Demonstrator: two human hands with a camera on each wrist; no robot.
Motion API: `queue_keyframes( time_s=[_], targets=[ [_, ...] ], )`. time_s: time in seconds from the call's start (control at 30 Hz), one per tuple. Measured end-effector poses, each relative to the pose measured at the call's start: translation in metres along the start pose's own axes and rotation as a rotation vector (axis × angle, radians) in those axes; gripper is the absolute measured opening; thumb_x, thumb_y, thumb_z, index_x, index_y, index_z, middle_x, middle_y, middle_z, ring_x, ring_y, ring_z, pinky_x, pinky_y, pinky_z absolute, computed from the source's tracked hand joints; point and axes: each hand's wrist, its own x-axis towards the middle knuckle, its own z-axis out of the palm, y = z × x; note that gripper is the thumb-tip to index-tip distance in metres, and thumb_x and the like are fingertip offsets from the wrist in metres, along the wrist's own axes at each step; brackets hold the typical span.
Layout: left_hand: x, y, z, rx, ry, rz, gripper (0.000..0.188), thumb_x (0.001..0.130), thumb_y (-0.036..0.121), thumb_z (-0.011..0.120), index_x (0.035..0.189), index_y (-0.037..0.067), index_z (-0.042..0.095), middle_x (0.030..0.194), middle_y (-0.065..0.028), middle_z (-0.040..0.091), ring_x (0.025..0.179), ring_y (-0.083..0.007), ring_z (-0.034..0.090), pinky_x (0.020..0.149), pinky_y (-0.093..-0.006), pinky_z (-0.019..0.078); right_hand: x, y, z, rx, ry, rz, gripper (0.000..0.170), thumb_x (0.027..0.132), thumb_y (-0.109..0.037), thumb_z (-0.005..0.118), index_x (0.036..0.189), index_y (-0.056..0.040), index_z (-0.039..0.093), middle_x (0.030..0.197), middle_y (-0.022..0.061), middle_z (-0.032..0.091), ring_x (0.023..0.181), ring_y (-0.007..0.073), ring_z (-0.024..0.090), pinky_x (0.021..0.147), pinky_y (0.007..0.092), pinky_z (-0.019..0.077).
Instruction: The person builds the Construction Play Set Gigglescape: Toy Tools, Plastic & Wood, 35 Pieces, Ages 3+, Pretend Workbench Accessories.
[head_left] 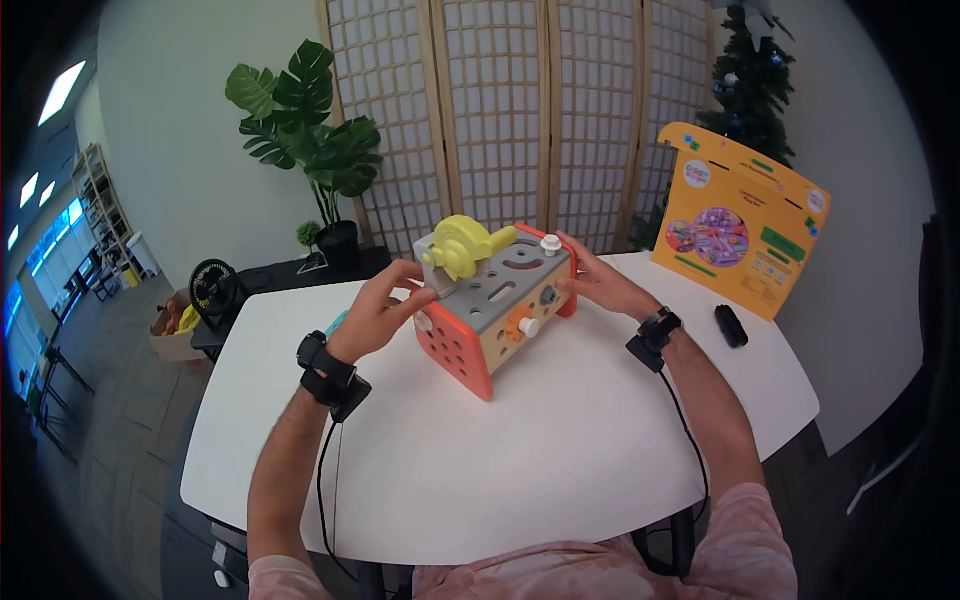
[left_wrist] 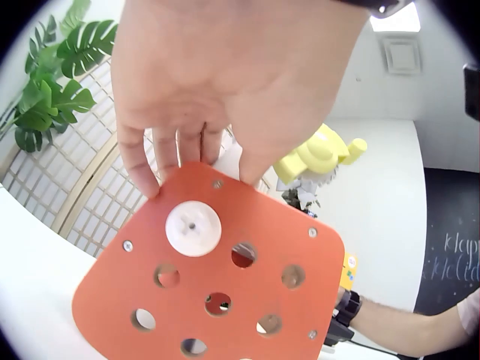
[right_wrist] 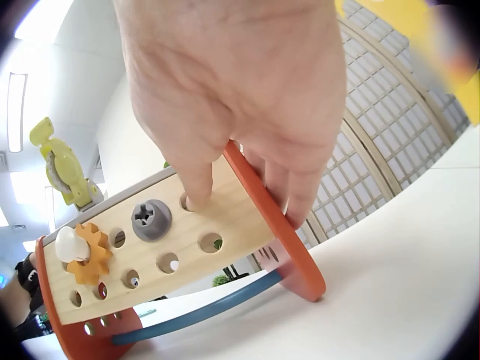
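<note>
A toy workbench (head_left: 490, 312) with a grey top, wooden front and red end panels stands on the white table. My left hand (head_left: 378, 312) grips the top corner of its near red end panel (left_wrist: 217, 303), beside a white round nut (left_wrist: 193, 229). At the far end, my right hand (head_left: 603, 286) holds the other panel, thumb at a hole in the wooden front (right_wrist: 251, 217) and fingers behind the red edge. A yellow toy circular saw (head_left: 462, 250) sits on top. An orange gear (right_wrist: 90, 253), white bolt (right_wrist: 71, 244) and grey screw (right_wrist: 151, 220) are on the front.
An orange cardboard box (head_left: 742, 215) stands at the table's back right, with a black object (head_left: 731, 326) before it. Behind are a folding screen (head_left: 490, 120) and a potted plant (head_left: 338, 240). A black fan (head_left: 213, 288) stands at the left. Cables hang from both wrists.
</note>
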Motion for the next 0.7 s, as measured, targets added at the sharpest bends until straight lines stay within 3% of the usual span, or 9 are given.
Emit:
queue_keyframes(
  time_s=[0.1,0.17,0.23,0.27,0.3,0.37,0.43,0.53,0.7],
  targets=[
    [-0.020,-0.017,-0.031,0.131,0.043,-0.059,0.037,0.107,0.016,0.072,0.141,0.007,0.062,0.127,-0.0061,0.070,0.115,-0.0186,0.070,0.089,-0.0328,0.0618,-0.008,0.008,-0.003,-0.064,0.039,0.049,0.083,0.112,-0.024,0.064,0.177,-0.0171,0.012,0.169,0.0266,0.044,0.143,0.0350,0.061,0.121,0.0469,0.0484],
    [-0.034,-0.039,-0.056,0.194,0.043,-0.189,0.034,0.104,0.015,0.076,0.135,0.005,0.067,0.124,-0.0083,0.074,0.113,-0.0206,0.073,0.089,-0.0341,0.0625,-0.021,0.007,-0.008,-0.073,0.029,0.062,0.082,0.113,-0.026,0.063,0.177,-0.0167,0.013,0.168,0.0266,0.046,0.144,0.0350,0.060,0.119,0.0463,0.0498],
    [-0.053,-0.084,-0.079,0.384,0.033,-0.162,0.031,0.099,0.016,0.081,0.125,0.001,0.072,0.114,-0.0141,0.079,0.099,-0.0256,0.079,0.083,-0.0365,0.0648,-0.033,0.005,-0.012,-0.088,0.025,0.074,0.080,0.114,-0.027,0.062,0.177,-0.0163,0.014,0.167,0.0266,0.047,0.145,0.0351,0.060,0.117,0.0457,0.0512],
    [-0.063,-0.099,-0.085,0.420,0.066,-0.206,0.036,0.094,0.022,0.085,0.123,0.002,0.075,0.114,-0.0170,0.081,0.099,-0.0313,0.080,0.086,-0.0403,0.0645,-0.038,0.005,-0.015,-0.138,0.070,0.089,0.079,0.113,-0.028,0.062,0.176,-0.0163,0.016,0.165,0.0247,0.050,0.144,0.0345,0.060,0.115,0.0450,0.0526],
    [-0.072,-0.106,-0.089,0.419,0.066,-0.207,0.036,0.094,0.022,0.085,0.123,0.002,0.075,0.114,-0.0170,0.081,0.099,-0.0313,0.080,0.086,-0.0403,0.0645,-0.042,0.005,-0.018,-0.188,0.116,0.102,0.078,0.113,-0.028,0.063,0.176,-0.0163,0.019,0.164,0.0227,0.052,0.143,0.0339,0.061,0.113,0.0442,0.0540],
    [-0.091,-0.119,-0.094,0.774,0.061,-0.411,0.044,0.089,0.027,0.088,0.125,0.004,0.076,0.117,-0.0180,0.081,0.101,-0.0350,0.079,0.090,-0.0447,0.0635,-0.049,0.007,-0.023,-0.166,0.140,0.099,0.076,0.113,-0.029,0.064,0.175,-0.0164,0.022,0.162,0.0204,0.055,0.140,0.0328,0.063,0.110,0.0430,0.0551],
    [-0.105,-0.143,-0.091,0.837,0.080,-0.394,0.047,0.088,0.028,0.087,0.128,0.006,0.076,0.115,-0.0179,0.081,0.102,-0.0383,0.078,0.094,-0.0484,0.0621,-0.054,0.005,-0.025,-0.144,0.163,0.095,0.075,0.112,-0.029,0.065,0.175,-0.0164,0.025,0.159,0.0182,0.057,0.137,0.0317,0.064,0.108,0.0419,0.0562],
    [-0.109,-0.152,-0.087,0.915,0.128,-0.367,0.040,0.090,0.025,0.084,0.126,0.008,0.078,0.110,-0.0182,0.081,0.100,-0.0388,0.077,0.093,-0.0494,0.0623,-0.059,-0.001,-0.029,-0.159,0.166,0.115,0.072,0.113,-0.027,0.063,0.174,-0.0166,0.027,0.156,0.0162,0.059,0.134,0.0280,0.065,0.108,0.0405,0.0571],
    [-0.097,-0.147,-0.079,0.901,0.088,-0.433,0.018,0.084,0.019,0.084,0.099,0.011,0.087,0.093,-0.0172,0.081,0.091,-0.0361,0.078,0.086,-0.0466,0.0626,-0.063,0.000,-0.028,-0.136,0.156,0.070,0.068,0.111,-0.027,0.066,0.171,-0.0155,0.036,0.150,0.0151,0.063,0.124,0.0255,0.070,0.099,0.0374,0.0597]
  ],
)
